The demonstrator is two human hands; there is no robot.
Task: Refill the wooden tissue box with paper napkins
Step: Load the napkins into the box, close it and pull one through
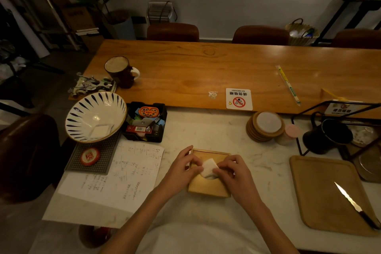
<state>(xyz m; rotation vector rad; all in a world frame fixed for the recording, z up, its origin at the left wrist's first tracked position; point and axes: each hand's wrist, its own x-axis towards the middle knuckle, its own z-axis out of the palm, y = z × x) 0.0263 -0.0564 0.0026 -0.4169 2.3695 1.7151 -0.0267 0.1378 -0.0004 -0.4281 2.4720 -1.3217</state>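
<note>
At the near middle of the bench (237,130), the box (209,185) sits on the pale marble, with both hands over its top. The left hand (183,168) and right hand (232,170) each pinch a side of a white napkin (209,168) at the curved slot in the lid. The likely trouble: pulled unevenly, the thin napkin could tear or bunch in the slot, or drag the light box toward the paper (115,181) on its left. How full the box is cannot be seen. The knife (354,204) on the tray (315,192) lies well apart, right.
</note>
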